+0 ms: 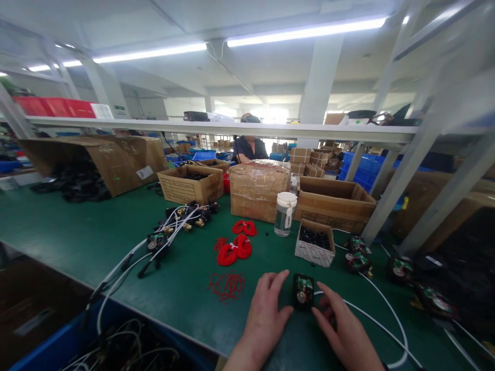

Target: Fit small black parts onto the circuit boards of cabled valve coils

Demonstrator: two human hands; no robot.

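Note:
A small black housing with a green circuit board (pixel 303 291) and a round silvery part lies on the green table in front of me. A white cable (pixel 358 307) runs out of its right side. To its left is my left hand (pixel 268 306), thumb and fingers apart and holding nothing; the thumb tip comes close to the housing's lower left corner. My right hand (pixel 340 322) is at the other side, its thumb and forefinger spread beside the housing's right edge. Whether either hand touches the housing, I cannot tell.
Loose red wires (pixel 228 286) and red wire bundles (pixel 234 250) lie left. Behind stand a small box of black parts (pixel 315 252), a lidded clear jar (pixel 285 216) and a taped carton (pixel 260 190). More circuit-board units (pixel 358 260) lie right. A person (pixel 250 149) is across the table.

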